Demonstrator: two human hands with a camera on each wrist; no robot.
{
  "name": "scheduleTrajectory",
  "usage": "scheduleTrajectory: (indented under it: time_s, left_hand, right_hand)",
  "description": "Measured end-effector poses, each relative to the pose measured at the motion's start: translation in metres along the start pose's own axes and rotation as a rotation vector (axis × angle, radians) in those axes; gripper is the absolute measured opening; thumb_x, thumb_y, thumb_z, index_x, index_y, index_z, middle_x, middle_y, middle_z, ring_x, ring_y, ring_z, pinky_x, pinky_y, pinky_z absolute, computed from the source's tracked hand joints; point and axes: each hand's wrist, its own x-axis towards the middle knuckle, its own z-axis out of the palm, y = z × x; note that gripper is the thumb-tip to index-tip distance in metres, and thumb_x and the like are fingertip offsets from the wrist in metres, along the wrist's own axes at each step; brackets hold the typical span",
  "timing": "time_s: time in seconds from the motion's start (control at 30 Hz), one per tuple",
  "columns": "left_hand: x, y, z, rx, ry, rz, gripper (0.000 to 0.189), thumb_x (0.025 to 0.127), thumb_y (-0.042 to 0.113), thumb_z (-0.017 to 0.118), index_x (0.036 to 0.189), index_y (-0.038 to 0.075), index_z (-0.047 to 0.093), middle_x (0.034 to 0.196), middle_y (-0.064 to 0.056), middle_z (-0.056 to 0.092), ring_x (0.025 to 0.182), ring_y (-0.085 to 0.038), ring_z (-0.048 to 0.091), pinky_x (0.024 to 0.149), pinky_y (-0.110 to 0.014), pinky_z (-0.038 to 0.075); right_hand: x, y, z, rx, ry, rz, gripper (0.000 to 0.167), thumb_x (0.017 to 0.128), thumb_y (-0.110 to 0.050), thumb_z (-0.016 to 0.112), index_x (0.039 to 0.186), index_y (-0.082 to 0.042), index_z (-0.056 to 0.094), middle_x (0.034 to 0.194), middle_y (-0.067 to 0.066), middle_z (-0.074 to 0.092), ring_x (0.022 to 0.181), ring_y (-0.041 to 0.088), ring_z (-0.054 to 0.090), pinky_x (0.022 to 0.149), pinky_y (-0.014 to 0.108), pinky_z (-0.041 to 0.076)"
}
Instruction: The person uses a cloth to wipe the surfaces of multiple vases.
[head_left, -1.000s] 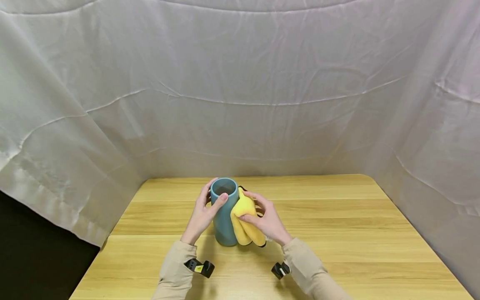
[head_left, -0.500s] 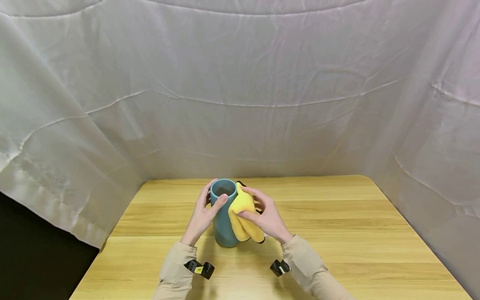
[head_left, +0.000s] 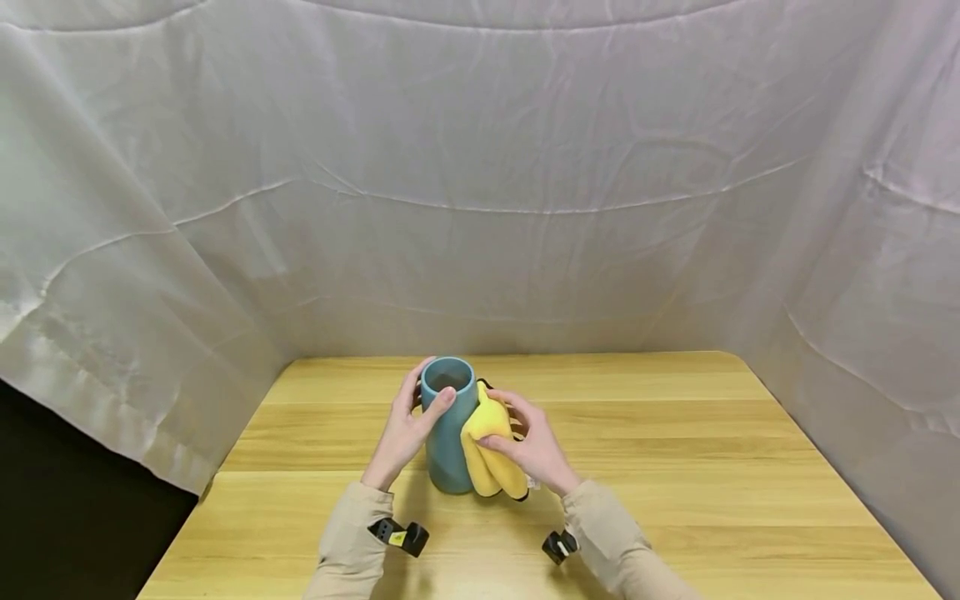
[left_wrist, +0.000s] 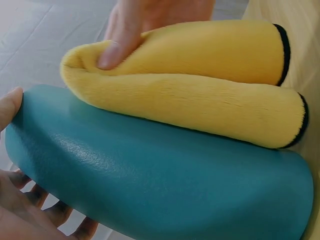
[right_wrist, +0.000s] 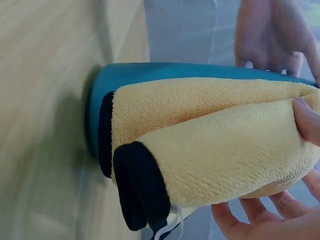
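A tall teal vase (head_left: 447,450) stands upright on the wooden table, its round mouth facing up. My left hand (head_left: 405,433) grips it near the top, thumb at the rim and fingers around the far left side. Against the vase's right side lies a folded yellow cloth (head_left: 491,437) with black edging. My right hand (head_left: 534,442) pinches this cloth, thumb in front and fingers behind. In the left wrist view the cloth (left_wrist: 190,100) runs along the vase wall (left_wrist: 150,165). A small white tag (right_wrist: 172,220) hangs from the cloth's edge in the right wrist view.
The wooden table (head_left: 675,467) spreads to both sides of the hands. Grey fabric (head_left: 525,250) encloses it at the back and sides. A black area (head_left: 75,500) shows at the lower left. Both wrists carry small black cameras.
My right hand and the cloth rose slightly up the vase, then slid back down along its right side. The left hand and the vase stay nearly still.
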Motion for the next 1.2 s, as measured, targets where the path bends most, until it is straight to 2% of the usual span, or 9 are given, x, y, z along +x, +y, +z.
scheduleTrajectory:
  time_s: [0.33, 0.47, 0.67, 1.2]
  left_hand:
    - [0.001, -0.001, 0.000, 0.005, 0.000, 0.001, 0.059, 0.098, 0.025, 0.065, 0.151, 0.023, 0.041, 0.138, -0.012, 0.056, 0.123, -0.032, 0.054, 0.103, -0.051, 0.042]
    - [0.000, -0.001, -0.001, 0.006, -0.004, -0.009, 0.059, 0.098, 0.027, 0.065, 0.151, 0.025, 0.041, 0.139, -0.011, 0.056, 0.124, -0.032, 0.053, 0.104, -0.052, 0.042]
    - [0.000, 0.000, 0.000, 0.012, -0.003, -0.004, 0.058, 0.098, 0.026, 0.065, 0.151, 0.024, 0.042, 0.139, -0.011, 0.056, 0.123, -0.032, 0.054, 0.102, -0.047, 0.043]
    - [0.001, 0.001, -0.001, 0.007, -0.001, -0.001, 0.059, 0.097, 0.024, 0.066, 0.151, 0.022, 0.042, 0.138, -0.011, 0.056, 0.121, -0.031, 0.054, 0.100, -0.045, 0.044]
  right_hand:
    - [-0.006, 0.018, 0.002, 0.016, -0.034, 0.077, 0.061, 0.084, -0.009, 0.080, 0.140, -0.010, 0.056, 0.139, 0.016, 0.058, 0.121, 0.034, 0.061, 0.097, 0.041, 0.051]
    - [-0.006, 0.019, 0.003, 0.016, -0.033, 0.078, 0.062, 0.084, -0.009, 0.080, 0.141, -0.011, 0.055, 0.140, 0.015, 0.058, 0.121, 0.034, 0.060, 0.097, 0.041, 0.050]
    - [-0.006, 0.015, 0.002, -0.005, -0.019, 0.081, 0.061, 0.084, -0.010, 0.080, 0.141, -0.012, 0.056, 0.140, 0.014, 0.058, 0.119, 0.031, 0.060, 0.097, 0.041, 0.050]
    - [0.011, -0.022, -0.005, -0.009, -0.011, -0.048, 0.060, 0.085, -0.009, 0.079, 0.140, -0.012, 0.057, 0.137, 0.016, 0.061, 0.112, 0.028, 0.061, 0.090, 0.042, 0.051]
